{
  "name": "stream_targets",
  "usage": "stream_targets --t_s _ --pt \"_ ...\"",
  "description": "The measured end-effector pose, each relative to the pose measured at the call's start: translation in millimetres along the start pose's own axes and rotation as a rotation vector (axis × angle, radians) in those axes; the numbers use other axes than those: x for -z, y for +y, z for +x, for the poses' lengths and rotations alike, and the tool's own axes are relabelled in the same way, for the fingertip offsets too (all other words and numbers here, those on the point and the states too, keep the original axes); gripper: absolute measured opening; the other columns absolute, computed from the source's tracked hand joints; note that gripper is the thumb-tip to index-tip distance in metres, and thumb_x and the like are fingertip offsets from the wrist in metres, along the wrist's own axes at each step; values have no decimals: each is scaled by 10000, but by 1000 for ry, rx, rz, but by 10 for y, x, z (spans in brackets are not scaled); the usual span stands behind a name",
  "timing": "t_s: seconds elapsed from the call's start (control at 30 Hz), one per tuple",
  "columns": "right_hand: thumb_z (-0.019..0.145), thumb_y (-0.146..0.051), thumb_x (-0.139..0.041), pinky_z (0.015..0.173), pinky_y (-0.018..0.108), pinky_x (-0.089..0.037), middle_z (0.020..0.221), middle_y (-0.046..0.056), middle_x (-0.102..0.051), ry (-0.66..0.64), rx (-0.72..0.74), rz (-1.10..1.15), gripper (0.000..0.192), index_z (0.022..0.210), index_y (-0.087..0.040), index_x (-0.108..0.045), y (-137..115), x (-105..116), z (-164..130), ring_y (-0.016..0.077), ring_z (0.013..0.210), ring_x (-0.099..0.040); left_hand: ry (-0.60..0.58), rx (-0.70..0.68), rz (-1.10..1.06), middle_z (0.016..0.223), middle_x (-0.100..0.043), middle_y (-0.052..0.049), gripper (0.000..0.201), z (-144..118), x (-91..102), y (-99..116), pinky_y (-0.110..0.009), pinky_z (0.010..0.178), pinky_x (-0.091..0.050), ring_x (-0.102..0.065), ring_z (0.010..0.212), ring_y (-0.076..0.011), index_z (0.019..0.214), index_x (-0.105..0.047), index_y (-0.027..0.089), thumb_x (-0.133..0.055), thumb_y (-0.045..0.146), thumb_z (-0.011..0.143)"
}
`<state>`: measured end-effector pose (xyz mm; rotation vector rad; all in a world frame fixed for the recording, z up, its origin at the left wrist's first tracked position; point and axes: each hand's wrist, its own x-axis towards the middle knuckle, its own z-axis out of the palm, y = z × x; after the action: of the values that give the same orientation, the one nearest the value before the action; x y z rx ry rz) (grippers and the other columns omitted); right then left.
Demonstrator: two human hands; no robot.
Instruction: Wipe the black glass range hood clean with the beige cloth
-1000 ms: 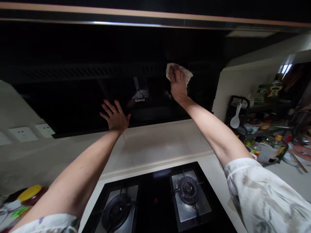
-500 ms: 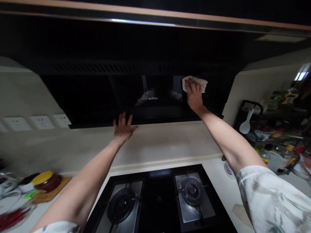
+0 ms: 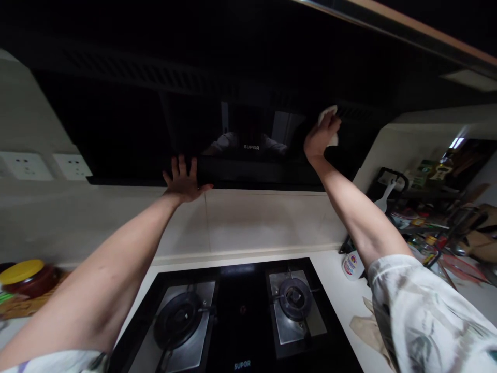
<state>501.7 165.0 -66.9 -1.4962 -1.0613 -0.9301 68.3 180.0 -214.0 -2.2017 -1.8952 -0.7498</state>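
Note:
A glossy black range hood [image 3: 128, 129] with a SUPOR logo spans the wall above the stove. My right hand [image 3: 320, 139] presses a crumpled white cloth [image 3: 330, 115] against the hood's right part, near the slatted vent. My left hand [image 3: 183, 180] lies flat with fingers spread on the hood's lower edge, left of the logo, where the black panel meets the cream tiled wall [image 3: 252, 217]. Both forearms reach up from patterned white sleeves.
A black gas cooktop [image 3: 233, 316] with two burners sits below. A yellow-lidded jar [image 3: 24, 275] stands at the left. Wall sockets [image 3: 42, 166] are left of the hood. A small bottle [image 3: 351, 264] and a crowded black rack [image 3: 427, 207] stand at the right.
My right hand with the cloth has slid rightward along the hood. My left hand dropped from the panel face to its lower edge. The view has tilted.

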Motion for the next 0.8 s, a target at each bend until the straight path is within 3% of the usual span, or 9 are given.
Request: stream_targets --t_s 0.1,0.2,0.4,0.53,0.63,0.8 --pt "1159 -313 -272 1299 534 -407 1594 278 -417 -54 160 45 617 1706 -73 -424 -525 53 117 375 1559 -444 6 -6 -5 1834 146 -281 1083 -19 31 25 -835 1320 -91 130 1712 -494 1815 -49 93 -689 569 1084" --pt "1173 -332 -222 1247 437 -487 1568 218 -489 -113 311 124 588 1631 -144 -539 -796 152 41 315 1480 -532 12 0 -32 1833 150 -277 1091 -22 42 34 -839 1322 -66 137 1709 -500 1816 -69 93 -729 539 1071" --pt "1158 -300 -298 1189 439 -546 1514 160 -580 -295 284 193 479 1501 -185 -612 -869 286 -156 274 1361 -610 32 -19 -60 1832 152 -278 1101 -15 23 18 -855 1311 -46 141 1705 -513 1819 -74 101 -736 556 1066" --pt "1132 -280 -343 1182 454 -563 1542 143 -563 -253 273 214 458 1507 -233 -603 -974 511 23 271 1348 -636 12 -13 -29 1834 149 -276 1076 -48 55 30 -845 1317 -77 135 1708 -507 1820 -62 108 -685 584 1083" --pt "1109 -173 -295 1253 425 -509 1557 122 -549 -202 326 195 521 1507 -240 -626 -1078 588 63 245 1406 -596 1 -17 -18 1826 163 -292 1092 -69 81 37 -847 1311 -77 135 1706 -509 1815 -36 89 -666 603 1087" --pt "1123 -140 -292 1355 466 -355 1659 86 -502 -361 470 89 554 1548 -213 -639 -1139 418 -317 293 1494 -466 -13 -19 -4 1819 188 -298 1111 -59 78 21 -845 1308 -61 152 1705 -501 1811 5 87 -643 628 1089"
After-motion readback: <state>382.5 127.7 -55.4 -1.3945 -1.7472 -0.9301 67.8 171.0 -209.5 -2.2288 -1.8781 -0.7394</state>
